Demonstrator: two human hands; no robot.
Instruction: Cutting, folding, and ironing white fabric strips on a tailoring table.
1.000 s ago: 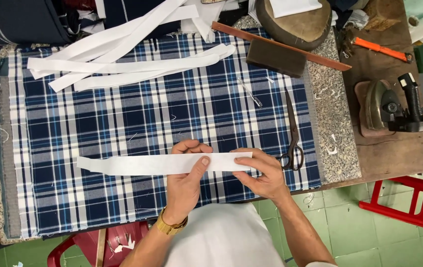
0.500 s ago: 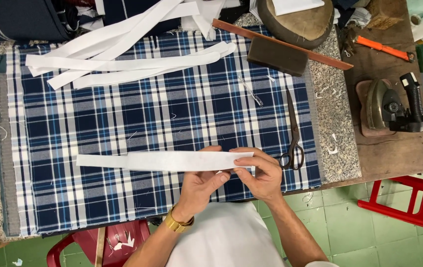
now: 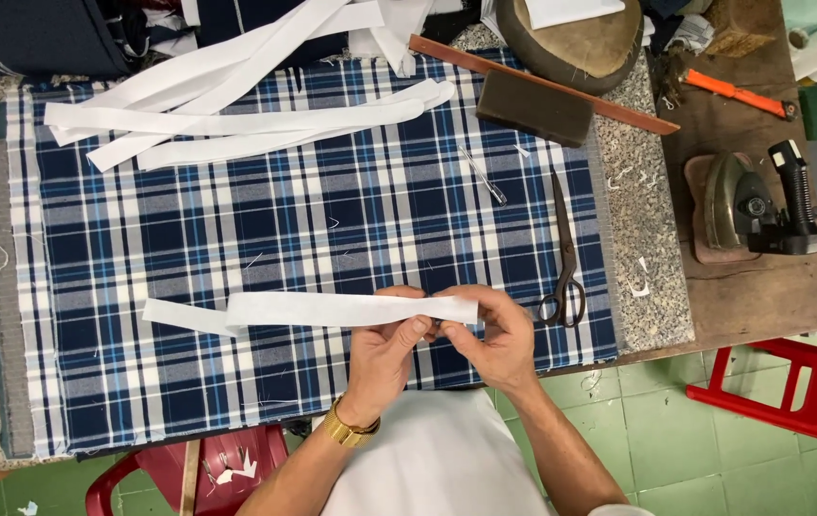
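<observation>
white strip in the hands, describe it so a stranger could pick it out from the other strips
On the blue plaid cloth, look to the near edge: the white strip lies crosswise, its end pinched by the left hand and right hand. The pile of strips lies untouched at the far edge.

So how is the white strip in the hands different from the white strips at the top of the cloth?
The held white strip is single, pinched by the left hand and right hand. The piled white strips are many, untouched, crossing each other. The held one runs straight; the piled ones fan out. All are long, white and over the plaid cloth.
</observation>
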